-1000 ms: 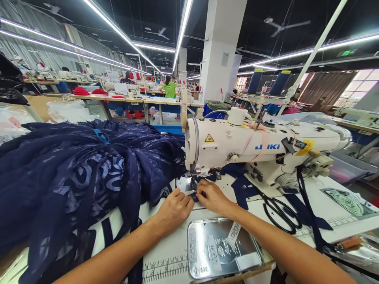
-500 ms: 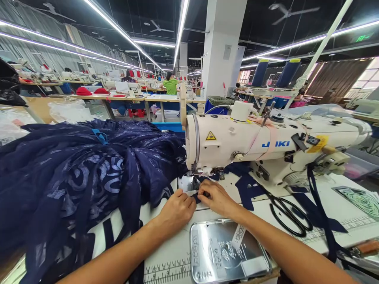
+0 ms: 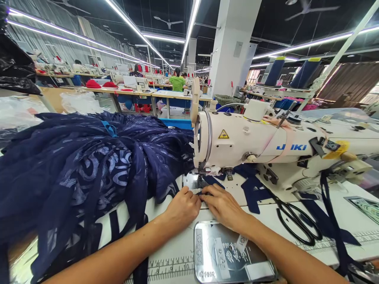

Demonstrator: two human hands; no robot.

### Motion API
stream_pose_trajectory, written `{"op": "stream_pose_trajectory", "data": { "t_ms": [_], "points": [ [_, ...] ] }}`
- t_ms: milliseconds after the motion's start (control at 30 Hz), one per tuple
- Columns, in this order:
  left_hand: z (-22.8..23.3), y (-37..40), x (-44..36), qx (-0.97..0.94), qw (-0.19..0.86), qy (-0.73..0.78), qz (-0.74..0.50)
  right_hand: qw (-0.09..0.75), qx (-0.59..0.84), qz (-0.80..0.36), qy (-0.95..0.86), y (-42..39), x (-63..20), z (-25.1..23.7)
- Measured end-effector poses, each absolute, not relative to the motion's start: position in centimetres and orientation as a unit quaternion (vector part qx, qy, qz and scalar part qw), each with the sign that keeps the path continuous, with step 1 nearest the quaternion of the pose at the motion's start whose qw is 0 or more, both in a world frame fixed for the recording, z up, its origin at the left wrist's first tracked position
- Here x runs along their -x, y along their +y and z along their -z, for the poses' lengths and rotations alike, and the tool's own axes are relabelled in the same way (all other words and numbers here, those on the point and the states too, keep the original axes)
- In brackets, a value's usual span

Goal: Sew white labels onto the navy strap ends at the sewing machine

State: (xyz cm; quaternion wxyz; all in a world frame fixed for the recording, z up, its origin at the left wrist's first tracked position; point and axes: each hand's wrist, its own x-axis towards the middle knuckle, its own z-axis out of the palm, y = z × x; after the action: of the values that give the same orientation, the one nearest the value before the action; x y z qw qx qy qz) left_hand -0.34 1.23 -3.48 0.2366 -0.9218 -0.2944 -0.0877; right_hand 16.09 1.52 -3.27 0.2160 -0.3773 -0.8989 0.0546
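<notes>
My left hand [image 3: 182, 206] and my right hand [image 3: 222, 204] meet just in front of the needle of a white JUKI sewing machine [image 3: 266, 148]. Together they pinch a narrow navy fabric strip [image 3: 204, 193] lying flat on the machine bed by the presser foot [image 3: 200, 179]. A big heap of navy patterned fabric [image 3: 77, 165] covers the table to the left, right up against my left hand.
Black scissors [image 3: 299, 221] and loose navy strips [image 3: 325, 221] lie right of the machine. A metal tray [image 3: 231, 254] with white labels sits at the near edge. Other sewing stations and a person in a green top [image 3: 177, 83] fill the hall behind.
Both hands stay at the needle, holding the strip. The view has shifted, so the machine and hands sit a little further right and lower in the picture.
</notes>
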Motion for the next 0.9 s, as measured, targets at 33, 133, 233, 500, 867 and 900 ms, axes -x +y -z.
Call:
{"op": "stream_pose_trajectory", "data": {
  "t_ms": [33, 133, 233, 500, 867, 900],
  "points": [
    [3.5, 1.2, 0.4, 0.921, 0.238, -0.295, 0.087, 0.243, 0.376, -0.095, -0.889, 1.8, -16.3, 3.4],
    [3.5, 1.2, 0.4, 0.919, 0.239, -0.300, 0.087, 0.281, 0.379, -0.183, -0.862, 2.7, -16.9, 3.8],
    [3.6, 1.3, 0.4, 0.919, 0.235, -0.304, 0.090, 0.279, 0.374, -0.189, -0.864, 3.1, -17.1, 3.9],
    [2.8, 1.4, 1.4, 0.926, 0.215, -0.295, 0.099, 0.156, 0.368, 0.062, -0.915, 1.1, -15.5, 3.3],
    [2.5, 2.0, 1.9, 0.952, 0.072, -0.264, 0.134, 0.070, 0.239, 0.146, -0.957, 4.7, -18.0, 2.8],
    [2.9, 2.1, 1.3, 0.948, 0.075, -0.281, 0.131, 0.079, 0.245, 0.148, -0.955, 5.1, -18.2, 2.9]
  ]
}}
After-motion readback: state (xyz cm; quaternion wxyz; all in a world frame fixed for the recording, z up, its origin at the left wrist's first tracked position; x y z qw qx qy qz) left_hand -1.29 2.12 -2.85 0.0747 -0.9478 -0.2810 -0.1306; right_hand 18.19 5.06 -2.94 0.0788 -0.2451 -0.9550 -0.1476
